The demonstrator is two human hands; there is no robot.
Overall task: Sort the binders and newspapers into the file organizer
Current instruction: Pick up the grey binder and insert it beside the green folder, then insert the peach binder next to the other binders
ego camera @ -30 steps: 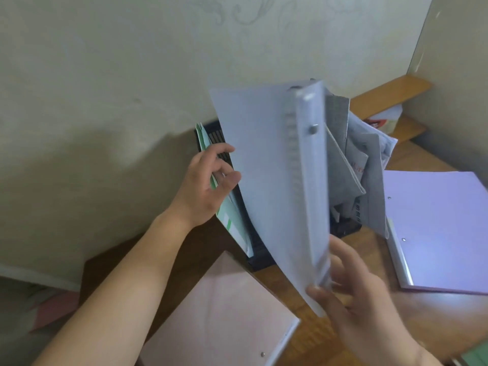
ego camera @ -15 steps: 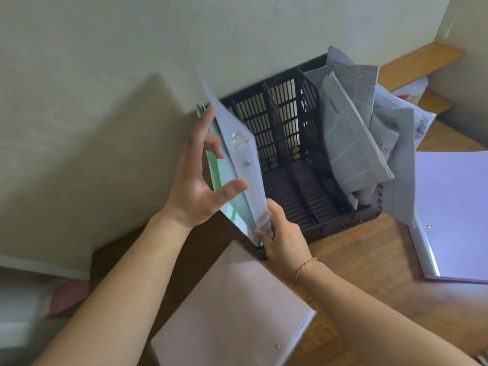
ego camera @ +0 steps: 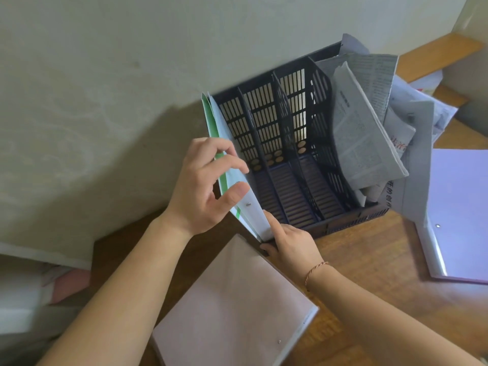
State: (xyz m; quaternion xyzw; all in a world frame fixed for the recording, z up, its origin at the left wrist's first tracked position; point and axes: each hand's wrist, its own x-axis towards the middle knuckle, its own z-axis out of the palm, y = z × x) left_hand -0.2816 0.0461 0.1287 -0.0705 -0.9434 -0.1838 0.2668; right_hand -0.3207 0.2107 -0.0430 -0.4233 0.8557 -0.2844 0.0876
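The file organizer [ego camera: 290, 165] is a black plastic rack with slotted lattice walls and ribbed floors, stood on the wooden worktop [ego camera: 369, 265] against a pale wall. A pale grey binder [ego camera: 250, 207], thin and flat with a metal rivet near its lower edge, is stood upright in the leftmost compartment, beside a green-edged white folder [ego camera: 211, 120]. The two middle compartments are seen bare. The rightmost compartment is filled with folded newspapers [ego camera: 364, 143], grey and creased, leaning and spilling over the right wall. A pink binder [ego camera: 229, 302] with a matte cover is laid flat on the worktop at the near edge, and a lilac binder [ego camera: 459, 215] is laid flat to the right, partly under the newspapers. The left hand [ego camera: 203, 191] is held loosely open against the grey binder, thumb and fingertips touching its face without clamping. The right hand [ego camera: 293, 241] is curled at the binder's lower corner, its index finger extended against the edge; nothing is gripped by it.
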